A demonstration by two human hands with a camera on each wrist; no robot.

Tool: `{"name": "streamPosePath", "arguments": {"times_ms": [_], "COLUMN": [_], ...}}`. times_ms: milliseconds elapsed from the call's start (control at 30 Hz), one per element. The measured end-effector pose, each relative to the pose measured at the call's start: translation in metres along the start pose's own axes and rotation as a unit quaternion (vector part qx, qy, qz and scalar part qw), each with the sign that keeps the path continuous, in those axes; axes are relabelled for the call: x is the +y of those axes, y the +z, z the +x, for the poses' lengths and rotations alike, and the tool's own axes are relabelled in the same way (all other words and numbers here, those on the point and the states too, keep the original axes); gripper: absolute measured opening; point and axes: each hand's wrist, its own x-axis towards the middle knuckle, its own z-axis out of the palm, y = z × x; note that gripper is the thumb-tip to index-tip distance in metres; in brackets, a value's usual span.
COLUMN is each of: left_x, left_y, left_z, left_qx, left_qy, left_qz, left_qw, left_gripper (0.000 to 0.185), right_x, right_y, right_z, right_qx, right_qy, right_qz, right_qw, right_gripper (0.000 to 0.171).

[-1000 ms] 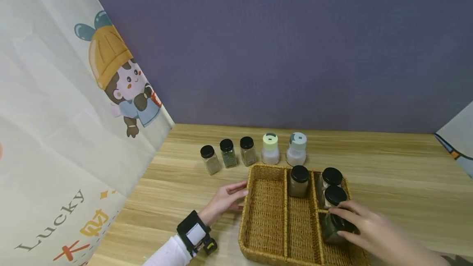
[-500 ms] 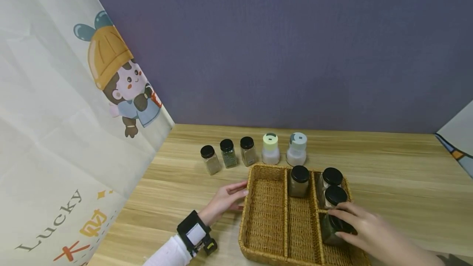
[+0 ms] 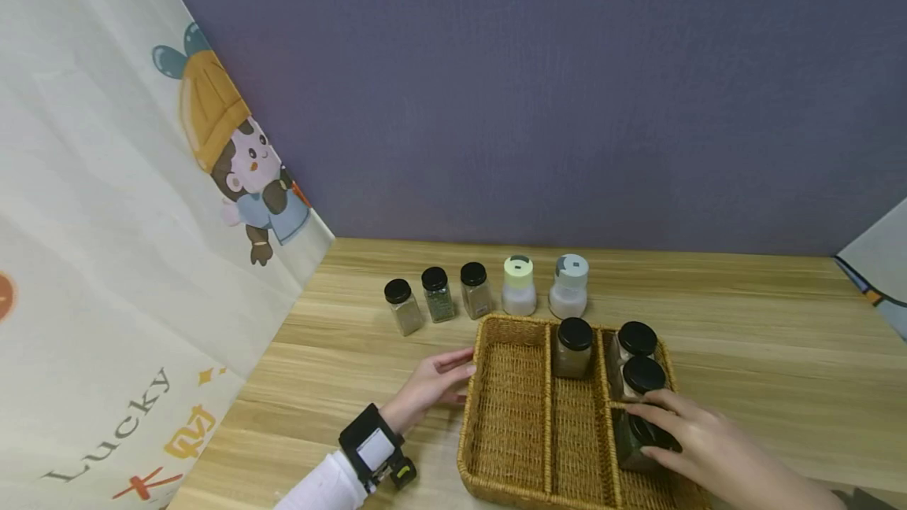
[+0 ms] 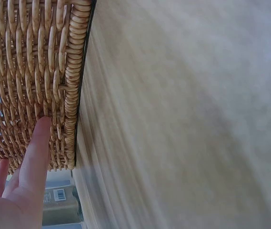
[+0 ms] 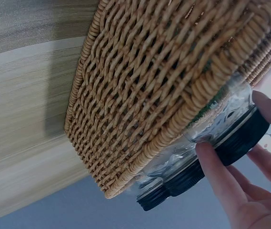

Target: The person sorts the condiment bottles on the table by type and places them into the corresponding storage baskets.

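A wicker basket with three long compartments lies on the wooden table. My right hand grips a black-lidded jar of dark green herbs low in the basket's right compartment; the right wrist view shows the fingers on the jar just below its lid. Two more black-lidded jars stand behind it, and one jar stands in the middle compartment. My left hand rests with straight fingers against the basket's left wall.
Behind the basket stand three small black-lidded spice jars and two white shakers in a row. A printed cloth hangs at the left and a purple wall rises behind. Bare table lies to the right.
My right hand with the green jar has sunk slightly lower into the right compartment. The left hand has stayed put.
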Motion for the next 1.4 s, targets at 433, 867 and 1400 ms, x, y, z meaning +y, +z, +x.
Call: {"name": "streamPosePath", "arguments": {"times_ms": [433,867,1400], "left_x": [-0.0018,-0.0024,-0.0020], "left_y": [0.0001,0.0000,0.0006], "left_z": [0.0007,0.0004,0.0011], "left_qx": [0.003,0.006,0.005], "left_qy": [-0.001,-0.002,0.000], "left_qz": [-0.003,-0.006,-0.010], "left_qw": [1.0000,1.0000,0.9999], "left_gripper": [0.056,0.057,0.056], "right_x": [0.0004,0.0018,-0.0003], "right_y": [0.0017,0.0016,-0.0006], "right_z": [-0.0014,-0.0017,-0.0002], "right_qx": [0.005,-0.020,0.031], "right_qy": [0.002,0.018,0.006], "right_qz": [0.014,0.024,-0.001], "right_qw": [1.000,0.999,1.000], "right_gripper": [0.049,0.049,0.052]}}
